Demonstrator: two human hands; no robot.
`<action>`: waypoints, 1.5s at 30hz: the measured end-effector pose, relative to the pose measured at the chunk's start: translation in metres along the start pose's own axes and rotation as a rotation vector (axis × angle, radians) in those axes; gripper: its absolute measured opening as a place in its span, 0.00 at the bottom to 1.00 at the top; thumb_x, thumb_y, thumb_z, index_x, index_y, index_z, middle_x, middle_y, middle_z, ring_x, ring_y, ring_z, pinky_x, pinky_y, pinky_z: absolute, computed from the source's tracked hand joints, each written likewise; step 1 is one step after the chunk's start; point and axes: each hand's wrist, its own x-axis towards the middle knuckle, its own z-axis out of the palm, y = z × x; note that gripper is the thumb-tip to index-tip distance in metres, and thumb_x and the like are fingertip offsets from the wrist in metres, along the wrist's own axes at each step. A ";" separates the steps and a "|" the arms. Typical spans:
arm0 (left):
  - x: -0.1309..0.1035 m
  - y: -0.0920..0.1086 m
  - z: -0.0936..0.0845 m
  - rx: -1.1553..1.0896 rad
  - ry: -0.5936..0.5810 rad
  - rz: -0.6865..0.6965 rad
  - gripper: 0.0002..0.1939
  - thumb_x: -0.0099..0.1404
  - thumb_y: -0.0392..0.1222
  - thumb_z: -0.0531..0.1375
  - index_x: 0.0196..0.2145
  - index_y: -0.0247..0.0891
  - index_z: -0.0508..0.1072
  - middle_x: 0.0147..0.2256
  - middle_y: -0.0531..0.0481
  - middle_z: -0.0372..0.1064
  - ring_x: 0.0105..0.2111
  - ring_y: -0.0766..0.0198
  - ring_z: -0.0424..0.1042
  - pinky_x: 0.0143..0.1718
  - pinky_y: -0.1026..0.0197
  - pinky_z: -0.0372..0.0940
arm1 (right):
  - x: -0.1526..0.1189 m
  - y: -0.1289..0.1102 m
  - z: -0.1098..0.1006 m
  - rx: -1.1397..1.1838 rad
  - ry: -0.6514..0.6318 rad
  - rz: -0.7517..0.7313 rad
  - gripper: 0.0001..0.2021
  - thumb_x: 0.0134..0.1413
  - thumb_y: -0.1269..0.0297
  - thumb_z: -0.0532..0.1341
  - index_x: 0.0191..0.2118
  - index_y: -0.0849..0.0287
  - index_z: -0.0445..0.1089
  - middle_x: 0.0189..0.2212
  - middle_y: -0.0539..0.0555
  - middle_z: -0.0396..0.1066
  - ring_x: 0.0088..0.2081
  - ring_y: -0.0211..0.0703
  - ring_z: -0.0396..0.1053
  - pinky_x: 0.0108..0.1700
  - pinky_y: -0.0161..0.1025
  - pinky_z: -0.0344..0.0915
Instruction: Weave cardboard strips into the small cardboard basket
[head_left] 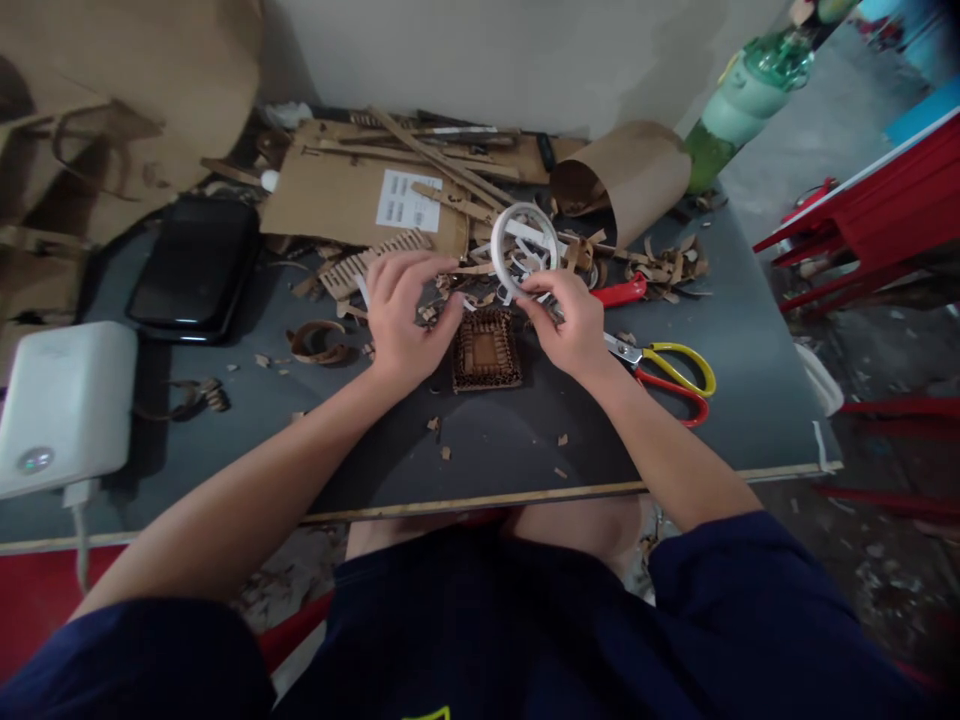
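Observation:
A white tape roll [557, 245] is held upright at its lower edge by my right hand [568, 325], thumb and fingers closed on it. Left of it, my left hand [409, 318] is raised with its fingers curved and the thumb apart; a small white scrap shows near the thumb tip, and I cannot make out whether it is touched. Between and just below both hands, a small square brown cardboard piece [487, 377] with ridged walls rests on the dark table [510, 440]. Scissors [679, 370] with yellow and red handles lie right of my right hand.
Cardboard strips and scraps cover the table's back, beside a rolled brown sheet [649, 175] and a green bottle [742, 100]. A red-handled tool [622, 291] lies behind my right hand. At left are a black device [193, 265] and a white power bank [71, 400] with a cable.

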 end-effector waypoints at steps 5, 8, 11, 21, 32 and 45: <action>-0.007 0.002 0.009 -0.184 -0.196 -0.060 0.23 0.66 0.49 0.63 0.55 0.43 0.66 0.45 0.46 0.75 0.41 0.58 0.74 0.38 0.55 0.70 | -0.005 -0.008 0.004 -0.079 -0.056 -0.064 0.04 0.68 0.63 0.58 0.44 0.54 0.69 0.38 0.52 0.78 0.43 0.43 0.76 0.47 0.42 0.71; -0.008 0.002 0.010 -0.215 -0.219 0.004 0.19 0.66 0.47 0.63 0.52 0.41 0.68 0.44 0.46 0.75 0.42 0.58 0.74 0.37 0.57 0.70 | -0.006 -0.007 0.006 -0.102 -0.051 -0.068 0.04 0.67 0.64 0.59 0.44 0.55 0.70 0.38 0.53 0.79 0.42 0.43 0.77 0.46 0.41 0.71; -0.005 0.006 0.008 -0.226 -0.268 0.094 0.14 0.68 0.45 0.63 0.49 0.41 0.71 0.44 0.46 0.77 0.46 0.57 0.74 0.45 0.53 0.71 | -0.005 -0.006 0.005 -0.094 -0.032 -0.066 0.03 0.66 0.65 0.60 0.44 0.55 0.69 0.37 0.52 0.79 0.41 0.42 0.77 0.45 0.40 0.72; -0.006 0.009 0.007 -0.158 -0.245 0.023 0.16 0.70 0.46 0.58 0.54 0.43 0.71 0.51 0.45 0.75 0.53 0.54 0.73 0.55 0.47 0.69 | -0.006 -0.009 0.004 0.004 -0.084 0.062 0.05 0.67 0.60 0.59 0.44 0.54 0.69 0.39 0.52 0.79 0.41 0.42 0.78 0.46 0.40 0.75; -0.007 0.004 0.009 -0.155 -0.313 0.281 0.18 0.70 0.41 0.57 0.56 0.49 0.71 0.53 0.47 0.75 0.53 0.54 0.74 0.54 0.48 0.69 | -0.006 -0.009 0.003 0.036 -0.051 0.102 0.05 0.66 0.59 0.60 0.43 0.53 0.69 0.37 0.50 0.78 0.38 0.40 0.78 0.42 0.38 0.74; -0.007 -0.003 0.010 -0.115 -0.163 0.278 0.26 0.71 0.40 0.56 0.65 0.43 0.57 0.55 0.43 0.72 0.56 0.53 0.72 0.57 0.49 0.68 | -0.006 -0.005 0.004 -0.174 -0.192 0.010 0.03 0.66 0.67 0.56 0.41 0.54 0.66 0.37 0.53 0.72 0.45 0.49 0.73 0.50 0.50 0.69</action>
